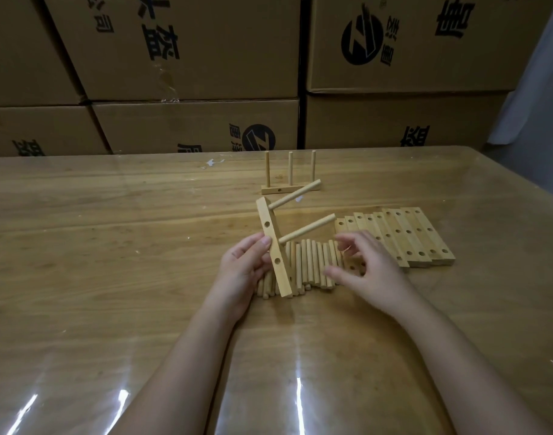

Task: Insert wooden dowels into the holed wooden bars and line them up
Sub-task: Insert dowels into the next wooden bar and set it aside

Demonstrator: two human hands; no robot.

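The left hand (244, 268) grips a holed bar (273, 249) near the middle of the desk (112, 230), thumb and fingers clamped on its sides. The bar stands tilted, with two dowels (306, 232) sticking out to the right. The right hand (372, 271) hovers over the loose dowels (313, 265), fingers spread apart and holding nothing. The spare bars (404, 237) lie toward the right edge. A finished bar (289, 189) stands toward the far edge.

Soft, rather dim warm light falls from above. White glare streaks lie on the glossy table (112, 246) near the bottom edge; shadows are weak. The bar (272, 246) in the left hand (244, 271) is sharp, the right hand (372, 273) a little blurred. Boxes (190, 58) bend toward the edges.
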